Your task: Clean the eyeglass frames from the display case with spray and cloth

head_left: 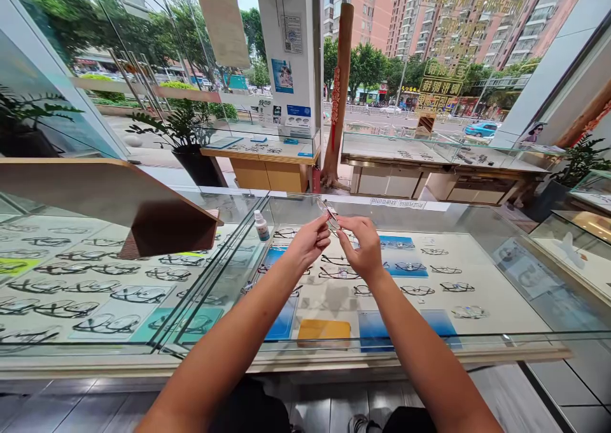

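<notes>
Both hands are raised over a glass display case [487,226], close together. A thin-framed pair of glasses [330,211] is between them. My left hand [309,242] is closed, its fingertips pinching the frame. My right hand [363,245] grips the near side of the same glasses with thumb and fingers. The far part of the glasses is small and hard to make out. Left of the hands, a small white bottle [261,225] stands upright on the glass. Below the hands, rows of glasses lie inside the case, some on blue cards.
A wooden panel [95,197] juts over the left case. An orange-yellow case [323,333] lies near the front edge. Beyond are more display counters [270,173], a potted plant [191,146], a wooden post [341,89] and large windows facing a street.
</notes>
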The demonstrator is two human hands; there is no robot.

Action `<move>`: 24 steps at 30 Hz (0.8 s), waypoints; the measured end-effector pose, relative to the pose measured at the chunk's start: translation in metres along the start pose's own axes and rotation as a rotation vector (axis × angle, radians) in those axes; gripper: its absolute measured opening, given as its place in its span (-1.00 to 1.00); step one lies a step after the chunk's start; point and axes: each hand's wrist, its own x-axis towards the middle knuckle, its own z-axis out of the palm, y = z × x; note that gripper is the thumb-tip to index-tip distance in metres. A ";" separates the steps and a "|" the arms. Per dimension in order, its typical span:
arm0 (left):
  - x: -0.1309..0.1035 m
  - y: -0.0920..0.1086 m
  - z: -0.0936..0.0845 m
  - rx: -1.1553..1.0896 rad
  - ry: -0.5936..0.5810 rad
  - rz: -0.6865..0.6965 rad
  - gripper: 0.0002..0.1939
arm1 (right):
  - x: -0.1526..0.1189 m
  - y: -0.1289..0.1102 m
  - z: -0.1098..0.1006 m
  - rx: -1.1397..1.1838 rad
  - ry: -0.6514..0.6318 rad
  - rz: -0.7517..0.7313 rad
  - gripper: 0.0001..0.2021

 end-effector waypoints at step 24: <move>0.007 -0.024 0.007 1.948 -0.256 0.502 -0.77 | 0.008 0.058 -0.027 0.536 0.632 0.960 -0.68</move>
